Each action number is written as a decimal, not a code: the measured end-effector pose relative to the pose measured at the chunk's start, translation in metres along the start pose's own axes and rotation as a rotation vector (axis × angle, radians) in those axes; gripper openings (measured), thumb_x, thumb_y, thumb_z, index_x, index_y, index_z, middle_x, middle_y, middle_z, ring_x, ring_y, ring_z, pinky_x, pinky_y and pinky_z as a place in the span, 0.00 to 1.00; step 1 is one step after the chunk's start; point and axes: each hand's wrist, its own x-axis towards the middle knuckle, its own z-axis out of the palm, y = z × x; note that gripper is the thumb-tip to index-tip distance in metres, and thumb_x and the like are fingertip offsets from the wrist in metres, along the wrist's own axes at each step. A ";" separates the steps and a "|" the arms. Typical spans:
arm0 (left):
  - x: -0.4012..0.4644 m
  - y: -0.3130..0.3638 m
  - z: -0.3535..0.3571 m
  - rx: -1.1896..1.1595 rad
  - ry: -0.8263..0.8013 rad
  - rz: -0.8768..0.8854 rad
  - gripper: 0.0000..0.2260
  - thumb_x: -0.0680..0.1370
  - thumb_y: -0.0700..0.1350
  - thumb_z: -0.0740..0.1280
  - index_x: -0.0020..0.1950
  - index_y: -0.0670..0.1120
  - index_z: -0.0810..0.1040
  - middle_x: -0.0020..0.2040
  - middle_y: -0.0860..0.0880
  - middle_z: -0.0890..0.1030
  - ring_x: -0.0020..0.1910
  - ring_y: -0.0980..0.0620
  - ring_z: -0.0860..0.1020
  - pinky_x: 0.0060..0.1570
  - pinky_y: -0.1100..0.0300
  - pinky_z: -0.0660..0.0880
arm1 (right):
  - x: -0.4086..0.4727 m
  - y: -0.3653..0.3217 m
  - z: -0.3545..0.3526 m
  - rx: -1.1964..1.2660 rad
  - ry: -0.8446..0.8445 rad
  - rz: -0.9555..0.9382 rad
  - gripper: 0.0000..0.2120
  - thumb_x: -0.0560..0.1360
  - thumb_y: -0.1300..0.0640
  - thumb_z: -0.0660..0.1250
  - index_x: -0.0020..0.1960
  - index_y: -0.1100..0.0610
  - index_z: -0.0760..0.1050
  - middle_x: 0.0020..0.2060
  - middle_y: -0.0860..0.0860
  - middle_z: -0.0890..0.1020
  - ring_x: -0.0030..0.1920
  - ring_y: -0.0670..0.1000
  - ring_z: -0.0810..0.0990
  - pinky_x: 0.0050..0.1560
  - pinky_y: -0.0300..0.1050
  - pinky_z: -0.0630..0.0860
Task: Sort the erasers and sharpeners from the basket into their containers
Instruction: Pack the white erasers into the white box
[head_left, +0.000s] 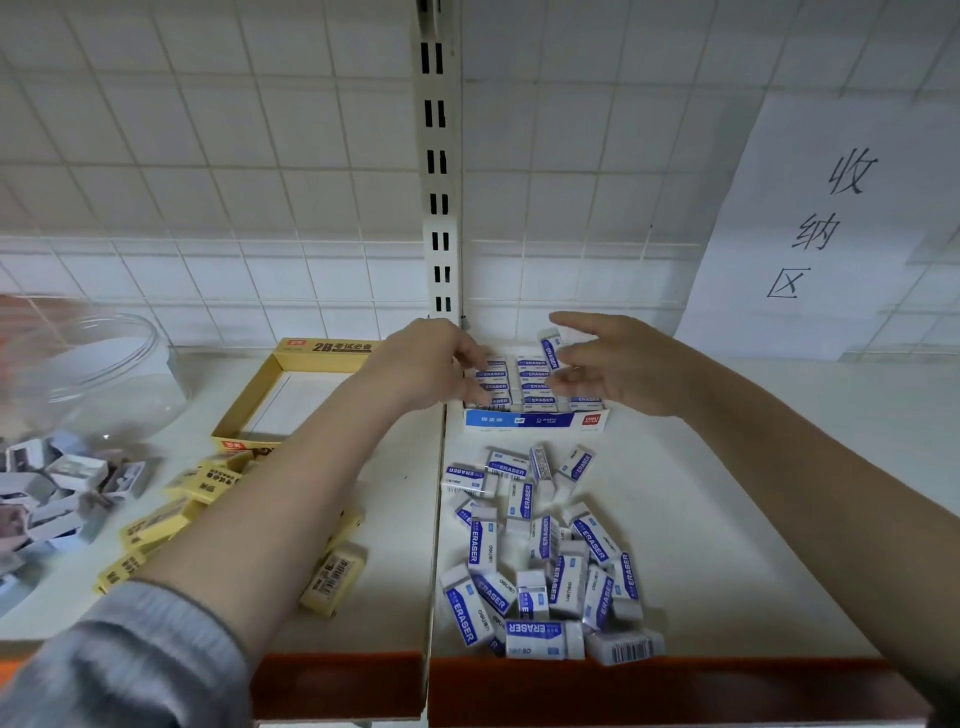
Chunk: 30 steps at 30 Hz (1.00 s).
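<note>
Nearly level with the box: one eraser in the right grip

Nearest the camera, a loose pile of blue-and-white erasers (540, 561) lies on the white shelf (727, 519), just in front of the blue-fronted eraser box (535, 420), their long axes pointing every which way. Left of that pile, yellow erasers (208, 499) are scattered under the left forearm, and further left a heap of grey sharpeners (57, 488) sits blurred at the edge.

Behind the pile, the eraser box holds rows of erasers lying flat, labels up, long axes running left to right. The left hand (431, 364) rests over the box's left rows with fingers curled loosely down onto the erasers; whether it pinches one I cannot tell. The right hand (608, 364) hovers over the box's right side, thumb and fingers partly closed on a single held eraser (550, 348). That eraser sits at the fingertips, above the box's back rows, standing nearly upright, its long axis tilted slightly leftward at the top.

Left of the eraser box stands a yellow cardboard box (291, 384), and beyond that a clear glass bowl (104, 364).
</note>
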 end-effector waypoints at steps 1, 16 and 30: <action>0.002 0.002 -0.002 0.073 -0.017 0.020 0.20 0.69 0.54 0.75 0.59 0.53 0.79 0.55 0.53 0.78 0.55 0.52 0.74 0.50 0.59 0.68 | 0.000 -0.001 0.000 0.012 0.007 0.015 0.16 0.78 0.70 0.60 0.61 0.55 0.70 0.44 0.60 0.79 0.39 0.52 0.82 0.42 0.44 0.82; 0.020 -0.007 -0.003 0.113 0.001 -0.015 0.12 0.69 0.50 0.74 0.52 0.56 0.82 0.44 0.58 0.74 0.49 0.53 0.71 0.49 0.58 0.65 | 0.029 0.022 0.029 -0.715 -0.116 -0.479 0.16 0.71 0.62 0.73 0.48 0.40 0.78 0.42 0.40 0.83 0.45 0.38 0.80 0.49 0.31 0.74; 0.022 -0.009 -0.003 0.102 -0.008 -0.009 0.12 0.68 0.52 0.74 0.51 0.59 0.82 0.38 0.62 0.71 0.47 0.55 0.70 0.50 0.58 0.65 | 0.039 0.008 0.039 -1.008 -0.263 -0.433 0.09 0.77 0.58 0.65 0.54 0.51 0.82 0.39 0.36 0.74 0.42 0.34 0.74 0.43 0.24 0.67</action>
